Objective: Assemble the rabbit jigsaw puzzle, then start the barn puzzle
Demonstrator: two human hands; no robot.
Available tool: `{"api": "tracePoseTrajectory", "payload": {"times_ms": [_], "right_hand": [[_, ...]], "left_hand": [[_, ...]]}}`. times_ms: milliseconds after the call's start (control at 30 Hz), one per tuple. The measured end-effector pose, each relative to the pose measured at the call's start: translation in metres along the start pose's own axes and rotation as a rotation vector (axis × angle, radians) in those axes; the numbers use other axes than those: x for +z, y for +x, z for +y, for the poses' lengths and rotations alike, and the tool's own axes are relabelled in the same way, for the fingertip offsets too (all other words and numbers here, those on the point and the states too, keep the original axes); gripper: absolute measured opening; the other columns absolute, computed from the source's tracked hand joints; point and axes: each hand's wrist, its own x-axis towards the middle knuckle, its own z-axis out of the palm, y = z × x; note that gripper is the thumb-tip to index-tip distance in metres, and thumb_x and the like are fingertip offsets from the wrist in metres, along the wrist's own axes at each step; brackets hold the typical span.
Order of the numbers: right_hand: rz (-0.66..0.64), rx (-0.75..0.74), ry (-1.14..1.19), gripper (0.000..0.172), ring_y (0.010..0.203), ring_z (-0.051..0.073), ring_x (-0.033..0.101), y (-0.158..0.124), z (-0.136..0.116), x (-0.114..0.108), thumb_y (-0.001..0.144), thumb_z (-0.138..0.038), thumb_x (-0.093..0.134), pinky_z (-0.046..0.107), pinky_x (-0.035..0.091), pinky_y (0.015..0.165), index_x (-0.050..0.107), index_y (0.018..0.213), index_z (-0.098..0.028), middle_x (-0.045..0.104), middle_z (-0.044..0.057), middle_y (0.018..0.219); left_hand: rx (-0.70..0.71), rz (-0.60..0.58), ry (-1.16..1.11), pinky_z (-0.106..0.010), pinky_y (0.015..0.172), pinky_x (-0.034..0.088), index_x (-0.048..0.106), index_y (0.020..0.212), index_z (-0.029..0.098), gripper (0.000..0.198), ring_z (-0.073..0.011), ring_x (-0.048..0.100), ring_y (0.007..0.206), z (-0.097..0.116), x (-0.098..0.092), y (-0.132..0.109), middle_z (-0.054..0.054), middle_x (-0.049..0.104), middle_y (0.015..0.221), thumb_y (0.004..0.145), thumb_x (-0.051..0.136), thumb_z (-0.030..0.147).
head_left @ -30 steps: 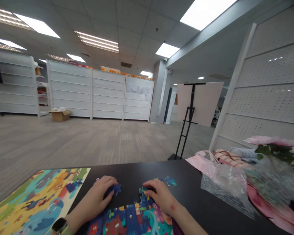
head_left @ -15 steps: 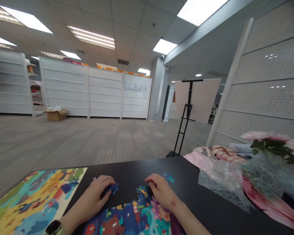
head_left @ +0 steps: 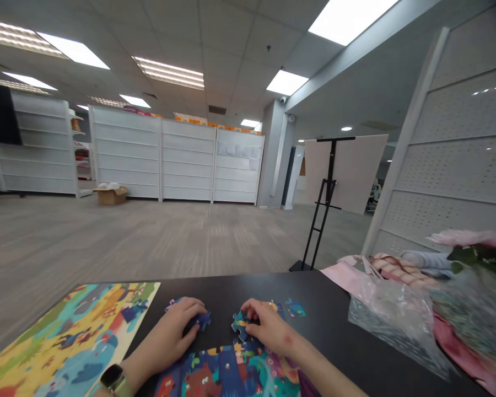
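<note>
My right hand [head_left: 268,326] pinches a blue jigsaw puzzle piece [head_left: 238,326] with orange on it, just above the top edge of the partly joined puzzle [head_left: 227,366]. That puzzle shows a brown bear and colourful creatures on dark blue. My left hand [head_left: 181,326] lies on the table left of it, fingers lightly curved and thumb apart. Under and beside its fingers are dark blue puzzle pieces [head_left: 205,321], partly hidden. Beyond my right hand lie a loose blue piece [head_left: 295,308] and another piece [head_left: 276,306] partly covered by the hand.
A yellow picture board [head_left: 86,325] with animals lies at the left on the black table [head_left: 231,284]. At the right are a clear plastic bag [head_left: 397,314], pink cloth [head_left: 343,272] and wrapped flowers [head_left: 479,259]. A black easel [head_left: 324,204] stands beyond the table.
My right thumb and fingers have closed on the blue and orange piece, which is now turned. The piece behind my right hand shows more. The view has swung slightly left.
</note>
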Motion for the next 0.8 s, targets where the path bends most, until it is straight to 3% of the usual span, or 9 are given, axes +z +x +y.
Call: {"api": "tracePoseTrajectory", "payload": {"times_ms": [133, 367, 600, 800], "right_hand": [[-0.060, -0.087, -0.010, 0.045, 0.093, 0.017, 0.062, 0.010, -0.010, 0.001, 0.073, -0.005, 0.060, 0.025, 0.047, 0.083, 0.070, 0.111, -0.026, 0.067, 0.001, 0.100], [-0.157, -0.258, -0.035, 0.045, 0.110, 0.018, 0.061, 0.016, -0.020, -0.001, 0.078, -0.001, 0.049, 0.028, 0.043, 0.100, 0.075, 0.102, -0.028, 0.068, 0.002, 0.109], [-0.166, -0.279, -0.062, 0.039, 0.103, 0.021, 0.061, 0.010, -0.022, -0.007, 0.069, -0.015, 0.067, 0.029, 0.046, 0.092, 0.072, 0.106, -0.025, 0.067, 0.003, 0.111], [-0.142, -0.313, -0.098, 0.032, 0.087, 0.018, 0.061, 0.006, -0.028, -0.012, 0.067, -0.017, 0.067, 0.028, 0.047, 0.086, 0.073, 0.098, -0.023, 0.067, 0.002, 0.099]], "left_hand": [[0.003, -0.006, -0.013, -0.039, 0.103, 0.048, 0.067, 0.111, 0.027, 0.028, -0.0244, 0.061, 0.116, 0.002, -0.002, 0.000, -0.006, 0.067, 0.123, 0.090, 0.054, 0.014], [0.004, -0.011, -0.030, -0.040, 0.104, 0.047, 0.066, 0.112, 0.027, 0.029, -0.0242, 0.060, 0.116, 0.000, 0.000, -0.001, -0.006, 0.066, 0.123, 0.090, 0.053, 0.014], [0.009, -0.032, -0.035, -0.040, 0.103, 0.047, 0.065, 0.112, 0.027, 0.029, -0.0238, 0.060, 0.116, 0.000, 0.001, -0.001, -0.006, 0.065, 0.123, 0.090, 0.052, 0.013], [-0.006, -0.054, -0.019, -0.039, 0.105, 0.045, 0.064, 0.113, 0.027, 0.030, -0.0233, 0.059, 0.118, 0.002, -0.001, 0.000, -0.006, 0.064, 0.125, 0.090, 0.051, 0.012]]}}
